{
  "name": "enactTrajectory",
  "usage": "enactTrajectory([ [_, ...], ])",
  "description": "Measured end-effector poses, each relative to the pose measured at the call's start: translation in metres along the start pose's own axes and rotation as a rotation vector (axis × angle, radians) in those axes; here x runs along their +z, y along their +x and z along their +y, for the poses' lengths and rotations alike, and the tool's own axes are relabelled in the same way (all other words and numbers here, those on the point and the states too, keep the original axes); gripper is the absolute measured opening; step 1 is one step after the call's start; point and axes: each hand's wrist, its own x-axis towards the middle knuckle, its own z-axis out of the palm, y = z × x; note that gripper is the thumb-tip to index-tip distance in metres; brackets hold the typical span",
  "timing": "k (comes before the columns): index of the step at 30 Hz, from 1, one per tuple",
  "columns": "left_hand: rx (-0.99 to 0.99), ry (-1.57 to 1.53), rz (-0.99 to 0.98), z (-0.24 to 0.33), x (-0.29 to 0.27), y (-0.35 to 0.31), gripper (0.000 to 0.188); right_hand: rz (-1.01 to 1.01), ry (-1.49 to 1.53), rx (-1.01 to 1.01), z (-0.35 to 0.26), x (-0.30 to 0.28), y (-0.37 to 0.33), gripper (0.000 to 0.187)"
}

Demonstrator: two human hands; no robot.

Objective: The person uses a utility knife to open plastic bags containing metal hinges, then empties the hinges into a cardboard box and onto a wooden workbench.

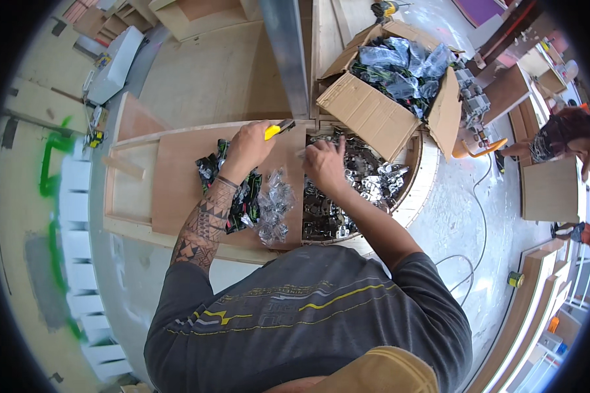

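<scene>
Plywood board (177,164) lies flat beneath the left hand (248,145), which is clamped on a yellow-handled cutter (276,128), beside crinkled clear and dark plastic packets (252,203). The right hand (322,164) pinches something small, hard to make out, over a round bin of shiny metal fittings (367,180), near an open cardboard box (373,111).

Open cardboard box (373,111) beyond metal parts (364,180)
</scene>
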Motion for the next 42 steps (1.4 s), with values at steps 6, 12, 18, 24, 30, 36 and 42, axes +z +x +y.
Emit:
enactTrajectory([
  [6, 0.334, -0.194, 0.055, 0.098, 0.010, 0.072, 0.021, -0.094, 0.150, -0.220, -0.037, 0.033, -0.011, 0.025],
  [12, 0.361, -0.142, 0.116, 0.156, 0.043, 0.164, 0.026, 0.075, 0.328, -0.284, -0.051, 0.037, -0.035, 0.024],
  [18, 0.357, -0.241, 0.131, 0.149, 0.019, 0.123, 0.027, -0.063, 0.500, 0.041, 0.000, -0.056, -0.075, 0.022],
  [24, -0.033, -0.174, 0.011, 0.034, -0.045, -0.007, 0.033, 0.160, 0.470, 0.388, 0.071, -0.090, -0.154, 0.019],
  [30, -0.511, 0.006, 0.178, -0.141, -0.055, -0.146, 0.043, 0.154, 0.649, 0.562, 0.065, -0.100, -0.166, 0.020],
  [36, -0.746, -0.247, 0.243, -0.180, 0.014, -0.180, 0.060, -0.110, 0.512, 0.141, 0.004, -0.076, -0.105, 0.022],
  [42, -0.827, -0.388, 0.443, -0.195, 0.024, -0.179, 0.042, -0.310, 0.504, -0.192, -0.082, -0.086, -0.067, 0.016],
])
